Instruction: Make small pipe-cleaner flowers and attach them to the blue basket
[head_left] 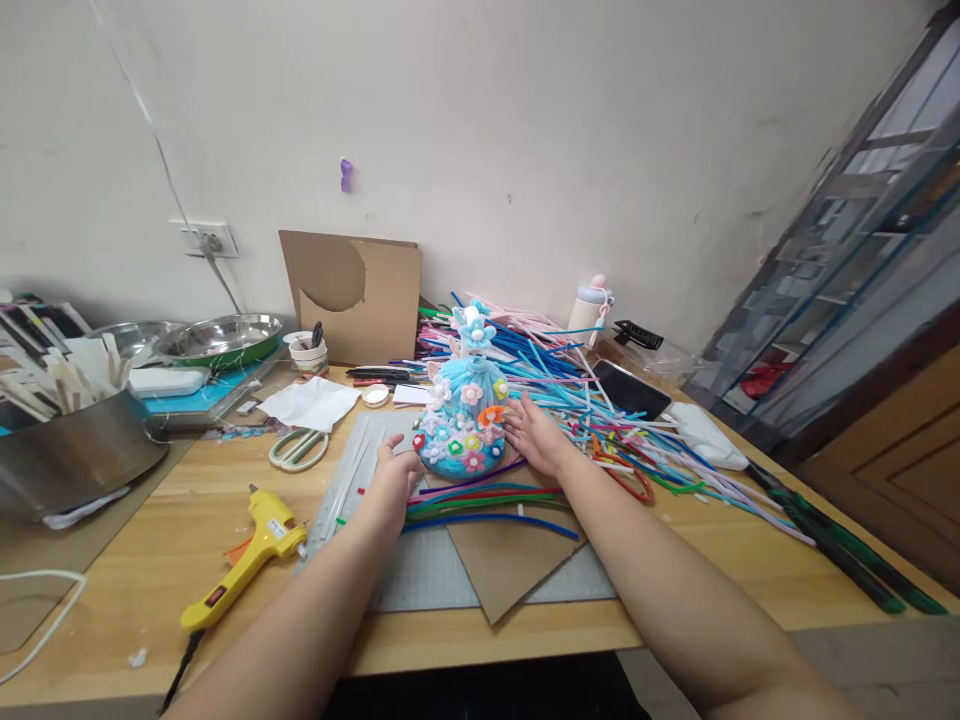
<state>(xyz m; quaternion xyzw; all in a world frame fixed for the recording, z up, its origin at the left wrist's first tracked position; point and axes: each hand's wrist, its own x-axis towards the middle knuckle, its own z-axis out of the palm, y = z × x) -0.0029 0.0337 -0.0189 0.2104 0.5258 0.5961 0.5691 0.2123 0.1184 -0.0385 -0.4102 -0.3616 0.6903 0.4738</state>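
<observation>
A blue fuzzy pipe-cleaner figure point(456, 462), shaped like a gown and covered with small multicoloured flowers, stands upright on the mat. My left hand point(391, 482) is beside its lower left side, thumb apart from the loosely bent fingers; whether they touch it I cannot tell. On the other side, my right hand point(536, 435) has its fingers stretched out, the tips at the flowers on the figure's right. Loose pipe cleaners point(487, 519) in blue, green and red lie just in front of it. Under them are a piece of cardboard point(502, 570) and a grey cutting mat point(420, 580).
A yellow glue gun point(259, 550) and pale-handled scissors point(298, 450) lie left. Further left stands a metal pot point(82, 450) of sticks. A heap of pipe cleaners point(540, 350), a bottle point(590, 308) and a phone point(631, 388) are behind and right. Cardboard point(375, 300) leans against the wall.
</observation>
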